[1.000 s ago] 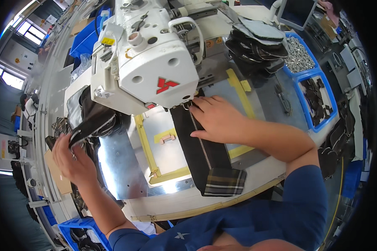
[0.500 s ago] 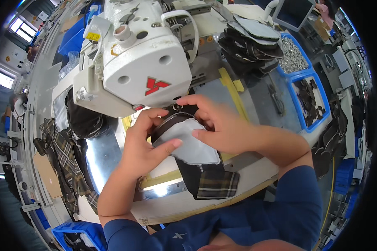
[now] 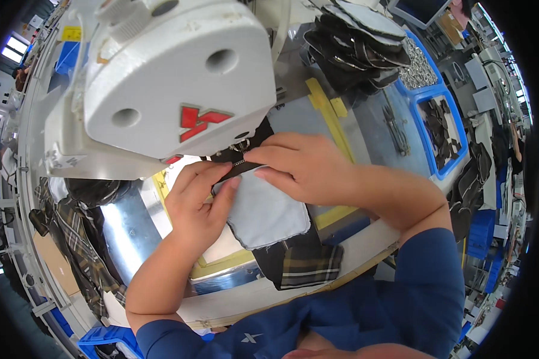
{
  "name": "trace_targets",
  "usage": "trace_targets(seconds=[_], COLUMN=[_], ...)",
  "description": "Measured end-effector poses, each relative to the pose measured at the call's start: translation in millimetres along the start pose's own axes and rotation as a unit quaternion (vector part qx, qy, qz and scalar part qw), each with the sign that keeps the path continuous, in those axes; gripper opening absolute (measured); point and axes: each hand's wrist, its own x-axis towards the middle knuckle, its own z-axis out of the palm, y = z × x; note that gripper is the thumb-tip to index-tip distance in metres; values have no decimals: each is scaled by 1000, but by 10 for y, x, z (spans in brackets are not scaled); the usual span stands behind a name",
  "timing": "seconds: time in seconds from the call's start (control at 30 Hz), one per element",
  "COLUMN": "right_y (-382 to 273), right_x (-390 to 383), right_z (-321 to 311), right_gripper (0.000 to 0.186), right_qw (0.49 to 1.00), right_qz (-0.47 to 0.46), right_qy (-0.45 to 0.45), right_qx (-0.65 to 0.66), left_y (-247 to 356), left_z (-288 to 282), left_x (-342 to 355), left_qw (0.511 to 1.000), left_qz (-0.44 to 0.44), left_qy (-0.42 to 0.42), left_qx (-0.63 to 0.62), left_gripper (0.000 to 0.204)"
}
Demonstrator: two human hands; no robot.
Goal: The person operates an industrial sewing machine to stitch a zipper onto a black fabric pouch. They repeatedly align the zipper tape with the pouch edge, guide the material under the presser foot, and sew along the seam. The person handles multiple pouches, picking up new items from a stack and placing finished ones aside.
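Observation:
A pale grey fabric piece (image 3: pixel 269 212) with a dark zipper (image 3: pixel 238 163) along its far edge lies in front of the white sewing machine's head (image 3: pixel 179 78). My left hand (image 3: pixel 199 194) pinches its left side between thumb and fingers, close to the zipper. On the right, my right hand (image 3: pixel 308 166) grips the zipper edge, thumb on the grey cloth. The machine's metal foot (image 3: pixel 241 145) is just beyond my fingertips; its needle cannot be made out. Beneath the grey piece, a dark strap with a plaid end (image 3: pixel 311 263) reaches toward the table's front edge.
Dark zippered pieces are stacked (image 3: pixel 359 51) at the back right, next to blue trays (image 3: pixel 422 93) of metal fittings and small dark pieces. Tweezers-like metal tools (image 3: pixel 395 128) lie nearby. Plaid cloth (image 3: pixel 81 239) hangs at the left. Yellow tape (image 3: pixel 329 119) marks the work surface.
The machine head looks larger as my view has come closer. Both hands have pressed the grey piece flatter, and its zipper edge now lies straighter, near the foot. My left thumb has moved up toward the zipper.

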Motion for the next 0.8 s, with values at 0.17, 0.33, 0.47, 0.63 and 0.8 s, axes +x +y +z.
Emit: trace_targets(seconds=[0.17, 0.33, 0.47, 0.63, 0.8], right_y=[64, 74, 82, 141, 204], right_x=[-7, 27, 3, 13, 56], right_z=[23, 66, 90, 142, 202], right_gripper=[14, 14, 14, 13, 13], right_qw=[994, 990, 994, 997, 997], right_qz=[-72, -106, -88, -42, 2], right_qy=[10, 47, 29, 17, -8], right_qx=[-86, -76, -62, -58, -73], left_y=[-37, -35, 10, 29, -108], left_z=[-10, 2, -17, -1, 1], left_x=[11, -14, 1, 26, 3], left_qw=[998, 997, 997, 980, 958], left_qz=[37, 34, -30, -175, -274], left_qy=[-13, -25, -55, -85, -82], left_qx=[44, 64, 34, -33, -35], left_gripper=[18, 14, 10, 14, 20])
